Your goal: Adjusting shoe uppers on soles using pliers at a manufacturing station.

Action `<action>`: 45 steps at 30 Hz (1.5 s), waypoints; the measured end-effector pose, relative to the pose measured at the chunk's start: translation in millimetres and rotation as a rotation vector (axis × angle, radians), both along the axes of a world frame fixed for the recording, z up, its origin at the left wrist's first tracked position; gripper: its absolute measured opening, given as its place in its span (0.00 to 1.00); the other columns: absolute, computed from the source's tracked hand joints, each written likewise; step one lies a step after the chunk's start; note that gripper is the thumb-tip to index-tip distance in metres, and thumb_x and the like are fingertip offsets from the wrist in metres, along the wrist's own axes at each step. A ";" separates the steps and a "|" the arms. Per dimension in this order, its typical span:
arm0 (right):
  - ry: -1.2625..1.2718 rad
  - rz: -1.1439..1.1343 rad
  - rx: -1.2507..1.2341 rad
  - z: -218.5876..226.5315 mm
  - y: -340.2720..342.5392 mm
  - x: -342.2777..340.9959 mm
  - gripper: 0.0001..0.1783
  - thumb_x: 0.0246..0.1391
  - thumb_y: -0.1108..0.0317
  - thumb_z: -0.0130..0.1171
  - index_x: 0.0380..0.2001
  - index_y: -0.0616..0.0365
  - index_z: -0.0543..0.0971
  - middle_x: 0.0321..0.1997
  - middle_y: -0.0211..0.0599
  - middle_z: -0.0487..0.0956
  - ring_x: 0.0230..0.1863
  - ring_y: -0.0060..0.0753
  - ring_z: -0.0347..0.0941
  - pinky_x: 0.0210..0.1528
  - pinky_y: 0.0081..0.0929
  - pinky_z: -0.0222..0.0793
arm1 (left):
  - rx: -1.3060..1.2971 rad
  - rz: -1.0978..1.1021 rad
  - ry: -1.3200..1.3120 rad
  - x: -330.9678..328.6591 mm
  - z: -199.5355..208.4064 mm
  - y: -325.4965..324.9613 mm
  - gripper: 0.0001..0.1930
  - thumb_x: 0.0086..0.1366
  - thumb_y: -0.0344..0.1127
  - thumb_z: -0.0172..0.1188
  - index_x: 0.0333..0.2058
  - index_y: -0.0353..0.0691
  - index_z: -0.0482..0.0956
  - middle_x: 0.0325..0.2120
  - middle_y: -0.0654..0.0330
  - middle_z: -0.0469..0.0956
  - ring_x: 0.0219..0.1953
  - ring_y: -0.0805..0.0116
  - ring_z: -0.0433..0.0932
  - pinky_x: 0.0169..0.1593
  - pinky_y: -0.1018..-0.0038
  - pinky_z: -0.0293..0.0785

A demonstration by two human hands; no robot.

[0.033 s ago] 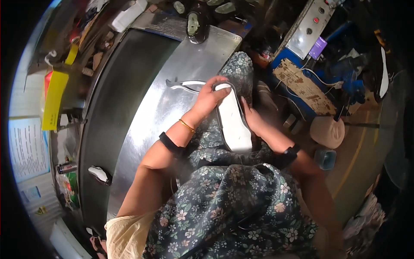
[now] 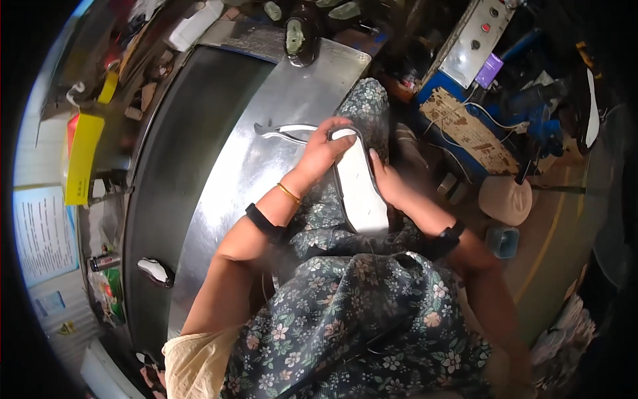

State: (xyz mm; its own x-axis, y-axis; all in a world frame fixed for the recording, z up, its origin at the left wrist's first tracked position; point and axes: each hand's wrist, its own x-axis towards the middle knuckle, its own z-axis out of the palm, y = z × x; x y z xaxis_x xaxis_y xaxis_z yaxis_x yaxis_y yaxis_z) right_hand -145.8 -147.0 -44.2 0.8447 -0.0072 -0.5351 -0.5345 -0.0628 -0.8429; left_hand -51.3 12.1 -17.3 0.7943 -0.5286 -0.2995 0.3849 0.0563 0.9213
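A shoe (image 2: 361, 186) lies bottom up over my lap, its long white underside edged by a dark rim. My left hand (image 2: 327, 147) is closed around its far end, with the thumb laid on the white face and the fingers round the edge. Against the right side rests my right hand (image 2: 393, 183); its fingertips are partly hidden by the shoe. Just left of my left hand, a curved black-and-white strip-like piece (image 2: 286, 130) sits on the metal tabletop (image 2: 229, 156); its right end is hidden behind that hand.
Left of the metal top runs a dark conveyor belt (image 2: 193, 133), carrying another white-bottomed shoe (image 2: 155, 271). A dark shoe (image 2: 301, 43) stands at the table's far end. To the right are a control panel (image 2: 480, 43), loose cables, a pinkish container (image 2: 505, 201) and a small bluish tub (image 2: 502, 243).
The view has shifted very slightly. Both hands and the shoe between them keep the same position.
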 end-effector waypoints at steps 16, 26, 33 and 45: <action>-0.120 0.068 0.008 22.6 -17.2 -17.9 0.34 0.67 0.55 0.45 0.69 0.60 0.51 0.65 0.48 0.65 0.65 0.36 0.60 0.65 0.29 0.55 | -0.058 -0.193 0.111 32.2 -0.6 -17.0 0.21 0.63 0.35 0.61 0.53 0.38 0.71 0.44 0.58 0.77 0.46 0.68 0.76 0.53 0.72 0.71; -0.174 -0.030 -0.235 29.7 46.9 19.0 0.46 0.65 0.44 0.42 0.68 0.71 0.41 0.68 0.65 0.57 0.70 0.55 0.53 0.68 0.34 0.50 | 1.456 -0.090 -0.667 22.5 24.7 -2.5 0.31 0.72 0.52 0.36 0.30 0.33 0.83 0.29 0.44 0.82 0.36 0.49 0.82 0.43 0.60 0.76; -0.225 -0.059 -0.092 11.3 59.7 28.2 0.49 0.63 0.45 0.47 0.67 0.73 0.39 0.69 0.71 0.47 0.71 0.62 0.45 0.70 0.41 0.47 | 1.423 -0.512 -1.072 38.0 71.2 14.1 0.25 0.71 0.50 0.40 0.27 0.40 0.81 0.24 0.53 0.82 0.27 0.53 0.82 0.28 0.61 0.76; -0.902 -0.091 -0.753 93.1 -25.4 80.3 0.31 0.62 0.53 0.50 0.60 0.64 0.60 0.51 0.63 0.72 0.51 0.64 0.70 0.53 0.45 0.67 | -0.119 -0.222 0.288 -40.0 58.3 57.3 0.45 0.58 0.27 0.65 0.69 0.38 0.45 0.54 0.57 0.72 0.53 0.68 0.73 0.59 0.72 0.66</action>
